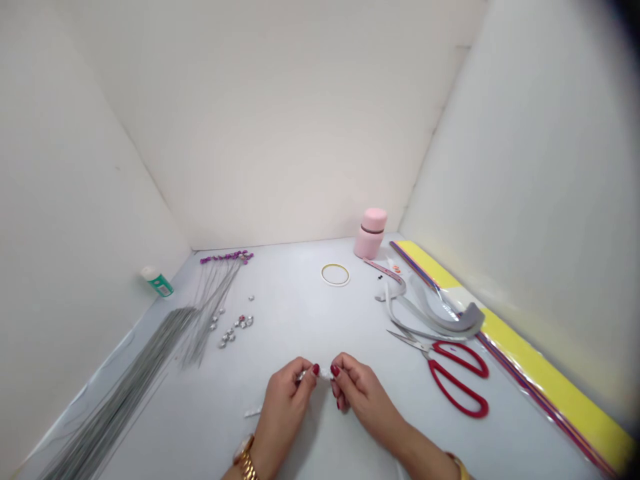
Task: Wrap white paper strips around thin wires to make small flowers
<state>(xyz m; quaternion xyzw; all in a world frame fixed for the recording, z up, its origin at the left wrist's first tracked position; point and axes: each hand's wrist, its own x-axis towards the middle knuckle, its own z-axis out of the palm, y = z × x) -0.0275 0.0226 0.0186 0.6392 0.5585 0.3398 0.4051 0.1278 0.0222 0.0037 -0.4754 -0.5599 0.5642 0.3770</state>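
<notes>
My left hand point(293, 393) and my right hand point(364, 393) come close together near the front of the table. Each pinches one side of a small silvery-white strip point(325, 374), which looks like shiny paper; most of it is hidden by the fingers. A pale strip end point(253, 413) shows to the left of my left wrist, and I cannot tell whether it is the same piece. Farther left lie several small silver stars point(227, 337), one with a touch of red. Red-handled scissors point(430, 353) rest with blades apart to the right of my right hand.
Grey wires point(135, 380) and purple-tipped stems point(225, 258) lie at left, near a green-and-white glue stick point(157, 281). A tape roll point(335, 285), a pink flask point(371, 235), curled silver strips point(440, 327) and yellow sheets point(530, 360) occupy the back and right. Walls enclose three sides.
</notes>
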